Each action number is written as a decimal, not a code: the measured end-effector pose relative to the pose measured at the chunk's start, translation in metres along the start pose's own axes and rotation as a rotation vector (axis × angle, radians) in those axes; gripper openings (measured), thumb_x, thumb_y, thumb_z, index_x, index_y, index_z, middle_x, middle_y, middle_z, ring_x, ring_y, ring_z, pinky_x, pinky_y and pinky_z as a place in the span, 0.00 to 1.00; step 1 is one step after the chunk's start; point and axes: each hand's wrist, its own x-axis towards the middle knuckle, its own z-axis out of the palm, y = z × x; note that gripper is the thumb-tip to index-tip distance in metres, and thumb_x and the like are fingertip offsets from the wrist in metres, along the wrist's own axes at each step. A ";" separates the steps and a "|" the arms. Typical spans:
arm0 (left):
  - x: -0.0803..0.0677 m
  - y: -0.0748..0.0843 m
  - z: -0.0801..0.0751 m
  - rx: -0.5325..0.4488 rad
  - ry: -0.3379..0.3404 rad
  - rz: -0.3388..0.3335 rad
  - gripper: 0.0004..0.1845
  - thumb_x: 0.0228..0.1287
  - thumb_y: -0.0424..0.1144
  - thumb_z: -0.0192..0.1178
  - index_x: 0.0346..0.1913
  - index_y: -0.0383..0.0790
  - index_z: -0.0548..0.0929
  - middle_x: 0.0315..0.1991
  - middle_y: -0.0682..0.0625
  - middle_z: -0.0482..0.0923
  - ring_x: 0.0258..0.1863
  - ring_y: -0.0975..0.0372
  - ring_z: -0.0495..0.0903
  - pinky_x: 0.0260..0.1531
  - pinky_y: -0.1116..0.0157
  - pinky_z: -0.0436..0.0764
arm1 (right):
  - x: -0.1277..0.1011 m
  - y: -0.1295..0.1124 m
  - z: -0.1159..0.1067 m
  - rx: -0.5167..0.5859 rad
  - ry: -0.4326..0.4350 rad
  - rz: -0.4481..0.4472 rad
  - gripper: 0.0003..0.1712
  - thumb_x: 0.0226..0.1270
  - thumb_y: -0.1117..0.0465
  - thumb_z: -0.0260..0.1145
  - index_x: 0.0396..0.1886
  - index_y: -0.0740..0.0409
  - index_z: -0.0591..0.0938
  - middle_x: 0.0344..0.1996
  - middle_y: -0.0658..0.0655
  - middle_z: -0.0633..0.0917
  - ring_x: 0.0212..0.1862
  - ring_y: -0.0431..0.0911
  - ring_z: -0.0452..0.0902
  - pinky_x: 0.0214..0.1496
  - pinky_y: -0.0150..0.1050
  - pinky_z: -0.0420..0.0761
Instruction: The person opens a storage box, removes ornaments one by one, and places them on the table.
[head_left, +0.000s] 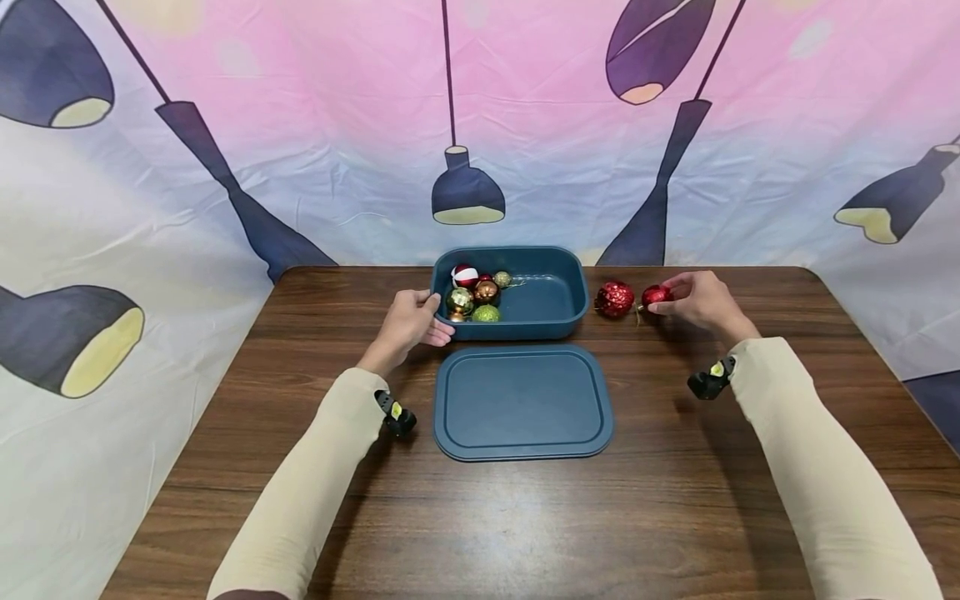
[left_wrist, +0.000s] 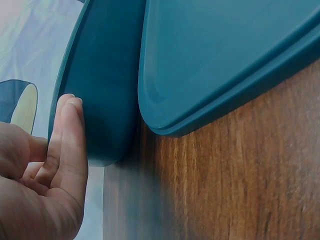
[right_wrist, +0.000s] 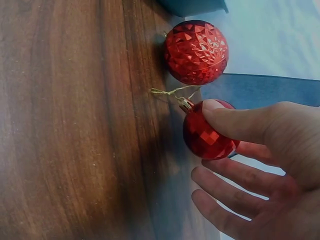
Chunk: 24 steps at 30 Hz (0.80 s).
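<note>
A teal bin (head_left: pixel 551 293) is seen standing at the far middle of the wooden desk (head_left: pixel 675 500), its matching lid (head_left: pixel 522 402) laid flat just in front of it. The left hand (head_left: pixel 411 321) is placed against the bin's left near corner; in the left wrist view the straight fingers (left_wrist: pixel 70 135) are pressed to the outer wall, so the grip is relaxed and flat, with nothing enclosed.

Several baubles (head_left: pixel 474 293) are gathered in the left end of the bin (red-and-white, copper, gold and green ones can be told).

To the right of the bin, a small red bauble (head_left: pixel 655 295) is pinched by the right hand (head_left: pixel 701 302); in the right wrist view the thumb (right_wrist: pixel 240 120) is laid over its top and the remaining fingers are spread loosely below. The grip is thus narrow and closed about this bauble, which lies at desk level. A larger red faceted bauble (head_left: pixel 615 298) rests on the desk just beside it, between it and the bin, and their gold hanging threads (right_wrist: pixel 172 92) meet.

A printed backdrop (head_left: pixel 300 150) is hung behind the desk.
</note>
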 end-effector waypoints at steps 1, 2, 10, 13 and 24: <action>0.000 0.000 0.000 0.000 0.001 -0.001 0.30 0.84 0.42 0.45 0.79 0.33 0.55 0.32 0.38 0.87 0.29 0.49 0.89 0.39 0.52 0.89 | 0.000 0.000 0.000 0.004 0.004 0.005 0.35 0.67 0.54 0.73 0.64 0.73 0.74 0.55 0.77 0.80 0.56 0.67 0.77 0.56 0.58 0.79; 0.000 0.000 0.000 -0.001 0.002 -0.001 0.30 0.84 0.42 0.45 0.79 0.33 0.55 0.31 0.38 0.87 0.29 0.49 0.89 0.38 0.52 0.89 | 0.000 0.000 0.001 0.005 0.008 0.009 0.35 0.67 0.54 0.73 0.64 0.73 0.74 0.55 0.77 0.80 0.56 0.67 0.77 0.56 0.58 0.79; 0.001 0.000 0.000 -0.004 0.000 -0.002 0.30 0.84 0.42 0.45 0.79 0.33 0.55 0.31 0.38 0.87 0.29 0.50 0.89 0.39 0.52 0.89 | -0.001 0.001 0.004 0.004 0.016 0.035 0.36 0.67 0.54 0.73 0.65 0.73 0.73 0.56 0.77 0.79 0.56 0.66 0.76 0.57 0.59 0.78; 0.000 0.000 0.000 -0.003 0.002 -0.004 0.30 0.84 0.42 0.45 0.79 0.33 0.55 0.31 0.38 0.87 0.29 0.50 0.89 0.39 0.51 0.89 | -0.002 0.002 0.004 0.010 0.010 0.041 0.36 0.67 0.54 0.73 0.65 0.73 0.73 0.56 0.78 0.78 0.57 0.67 0.75 0.57 0.59 0.78; -0.001 0.001 0.001 -0.001 -0.001 -0.001 0.30 0.84 0.42 0.45 0.79 0.33 0.55 0.32 0.37 0.87 0.27 0.52 0.89 0.39 0.53 0.89 | -0.003 0.004 0.002 0.013 0.001 0.049 0.37 0.66 0.53 0.74 0.66 0.72 0.73 0.56 0.78 0.78 0.56 0.67 0.75 0.56 0.59 0.79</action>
